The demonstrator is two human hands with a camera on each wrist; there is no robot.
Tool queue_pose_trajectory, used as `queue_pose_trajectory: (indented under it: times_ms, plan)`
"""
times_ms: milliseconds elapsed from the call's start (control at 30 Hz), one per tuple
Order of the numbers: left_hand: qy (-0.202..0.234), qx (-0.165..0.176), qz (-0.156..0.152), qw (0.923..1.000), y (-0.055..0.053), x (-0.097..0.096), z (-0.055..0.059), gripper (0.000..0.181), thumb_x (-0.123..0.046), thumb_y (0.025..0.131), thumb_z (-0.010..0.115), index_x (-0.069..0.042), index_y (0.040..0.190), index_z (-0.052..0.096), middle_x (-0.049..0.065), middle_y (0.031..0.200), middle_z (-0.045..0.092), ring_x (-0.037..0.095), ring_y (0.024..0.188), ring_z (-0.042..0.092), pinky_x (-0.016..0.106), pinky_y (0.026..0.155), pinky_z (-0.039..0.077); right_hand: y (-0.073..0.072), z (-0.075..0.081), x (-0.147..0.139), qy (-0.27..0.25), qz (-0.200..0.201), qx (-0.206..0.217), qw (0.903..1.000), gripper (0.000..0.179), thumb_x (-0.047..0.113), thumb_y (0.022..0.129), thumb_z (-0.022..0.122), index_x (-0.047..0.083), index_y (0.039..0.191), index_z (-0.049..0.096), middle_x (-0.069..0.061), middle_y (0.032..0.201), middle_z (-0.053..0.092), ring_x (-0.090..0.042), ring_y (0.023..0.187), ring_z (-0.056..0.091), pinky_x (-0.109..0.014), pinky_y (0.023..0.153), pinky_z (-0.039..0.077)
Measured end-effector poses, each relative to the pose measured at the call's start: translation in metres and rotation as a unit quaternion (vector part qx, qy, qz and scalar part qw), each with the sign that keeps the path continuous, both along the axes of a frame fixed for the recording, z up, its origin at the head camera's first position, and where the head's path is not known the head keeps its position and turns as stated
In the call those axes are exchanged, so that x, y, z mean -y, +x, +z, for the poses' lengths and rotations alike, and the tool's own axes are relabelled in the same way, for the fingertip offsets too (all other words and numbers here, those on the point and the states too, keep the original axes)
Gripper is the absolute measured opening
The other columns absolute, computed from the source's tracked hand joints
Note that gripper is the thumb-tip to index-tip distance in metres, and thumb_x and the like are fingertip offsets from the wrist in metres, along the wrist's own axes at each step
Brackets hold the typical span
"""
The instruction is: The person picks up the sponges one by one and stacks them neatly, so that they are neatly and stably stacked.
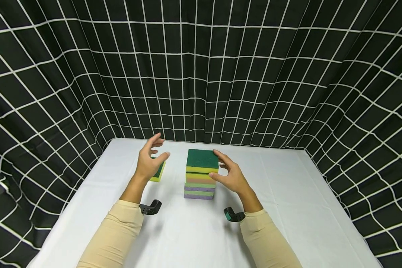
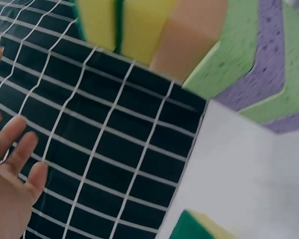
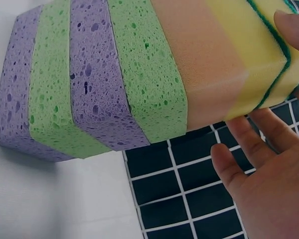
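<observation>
A stack of sponges stands upright on the white cloth, with purple and light green porous layers below, a tan layer, then yellow sponges with dark green scouring faces on top. My right hand holds the upper sponges at their right end, thumb at the front and fingers toward the back corner. My left hand is left of the stack, apart from it, its fingers spread and holding nothing. Partly hidden behind that hand lies a yellow-and-green scouring sponge; its corner also shows in the left wrist view.
The white-covered table is backed and flanked by a black curtain with a white grid. A black strap mount sits at the left wrist, and another at the right wrist.
</observation>
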State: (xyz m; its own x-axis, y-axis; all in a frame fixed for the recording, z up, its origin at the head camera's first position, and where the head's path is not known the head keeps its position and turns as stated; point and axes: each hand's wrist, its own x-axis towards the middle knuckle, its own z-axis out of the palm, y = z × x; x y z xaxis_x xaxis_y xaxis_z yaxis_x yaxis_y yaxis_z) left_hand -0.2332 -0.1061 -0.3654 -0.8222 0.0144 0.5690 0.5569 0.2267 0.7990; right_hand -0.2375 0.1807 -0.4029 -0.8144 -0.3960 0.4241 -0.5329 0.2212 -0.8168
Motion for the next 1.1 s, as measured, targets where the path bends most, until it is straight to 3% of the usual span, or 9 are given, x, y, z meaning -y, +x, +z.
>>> queue_pose_trajectory:
  times_ms: [100, 167, 267, 400, 633, 733, 900, 1100]
  plan:
    - [0.031, -0.026, 0.049, 0.9979, -0.001, 0.011, -0.001, 0.058, 0.008, 0.080, 0.063, 0.014, 0.134, 0.043, 0.033, 0.118, 0.052, 0.049, 0.111, 0.046, 0.054, 0.087, 0.035, 0.000, 0.000, 0.000, -0.001, 0.000, 0.003, 1.0000, 0.074, 0.000, 0.082, 0.074, -0.001, 0.146, 0.036, -0.017, 0.146, 0.039, -0.036, 0.123, 0.044, -0.057, 0.099, 0.034]
    - [0.044, -0.025, 0.076, 0.9958, -0.001, 0.019, -0.005, 0.058, 0.007, 0.081, 0.064, 0.013, 0.135, 0.043, 0.032, 0.120, 0.051, 0.048, 0.112, 0.045, 0.051, 0.087, 0.035, 0.000, 0.000, 0.000, -0.004, 0.002, 0.003, 1.0000, 0.074, -0.001, 0.082, 0.074, -0.003, 0.146, 0.036, -0.018, 0.147, 0.038, -0.038, 0.123, 0.043, -0.060, 0.098, 0.033]
    - [0.057, -0.018, 0.119, 0.9911, -0.012, 0.035, -0.026, 0.062, 0.003, 0.082, 0.067, 0.007, 0.139, 0.042, 0.028, 0.123, 0.051, 0.043, 0.115, 0.044, 0.048, 0.089, 0.034, 0.000, -0.001, 0.000, -0.005, 0.003, 0.004, 1.0000, 0.075, -0.001, 0.082, 0.074, -0.001, 0.147, 0.036, -0.018, 0.147, 0.038, -0.038, 0.121, 0.043, -0.061, 0.098, 0.033]
    - [0.074, -0.014, 0.184, 0.9800, -0.027, 0.051, -0.064, 0.065, -0.005, 0.081, 0.072, 0.000, 0.140, 0.044, 0.020, 0.124, 0.053, 0.032, 0.116, 0.047, 0.049, 0.089, 0.034, -0.001, -0.002, 0.001, -0.004, 0.003, 0.004, 1.0000, 0.075, -0.001, 0.082, 0.074, 0.000, 0.147, 0.036, -0.018, 0.146, 0.039, -0.036, 0.121, 0.044, -0.059, 0.098, 0.033]
    - [0.096, 0.017, 0.266, 0.9589, -0.029, 0.052, -0.110, 0.066, -0.014, 0.079, 0.076, 0.002, 0.136, 0.047, 0.017, 0.121, 0.054, 0.027, 0.112, 0.048, 0.047, 0.085, 0.034, 0.000, -0.002, 0.000, -0.003, 0.001, 0.003, 1.0000, 0.075, -0.001, 0.082, 0.074, -0.002, 0.146, 0.035, -0.018, 0.144, 0.041, -0.037, 0.120, 0.045, -0.061, 0.098, 0.034]
    - [0.101, 0.030, 0.280, 0.9540, -0.030, 0.050, -0.122, 0.068, -0.016, 0.078, 0.077, 0.002, 0.136, 0.047, 0.019, 0.122, 0.054, 0.030, 0.113, 0.047, 0.049, 0.086, 0.035, 0.000, -0.002, 0.000, 0.001, -0.002, 0.005, 1.0000, 0.075, -0.001, 0.083, 0.073, -0.002, 0.147, 0.035, -0.017, 0.144, 0.042, -0.036, 0.120, 0.046, -0.058, 0.098, 0.036]
    - [0.095, 0.074, 0.280, 0.9525, -0.034, 0.046, -0.141, 0.071, -0.023, 0.079, 0.078, 0.000, 0.138, 0.045, 0.018, 0.129, 0.051, 0.031, 0.118, 0.043, 0.053, 0.092, 0.035, 0.002, -0.002, 0.000, 0.004, -0.010, 0.012, 0.9999, 0.076, -0.001, 0.082, 0.073, 0.001, 0.148, 0.035, -0.016, 0.139, 0.047, -0.033, 0.120, 0.047, -0.050, 0.098, 0.038]
    - [0.059, 0.132, 0.280, 0.9489, -0.035, 0.042, -0.162, 0.079, -0.029, 0.079, 0.079, 0.002, 0.141, 0.040, 0.018, 0.133, 0.046, 0.037, 0.123, 0.039, 0.052, 0.100, 0.031, 0.001, -0.003, 0.000, 0.003, -0.008, 0.015, 0.9998, 0.076, -0.001, 0.082, 0.073, 0.001, 0.148, 0.035, -0.016, 0.137, 0.049, -0.033, 0.120, 0.048, -0.051, 0.098, 0.037]
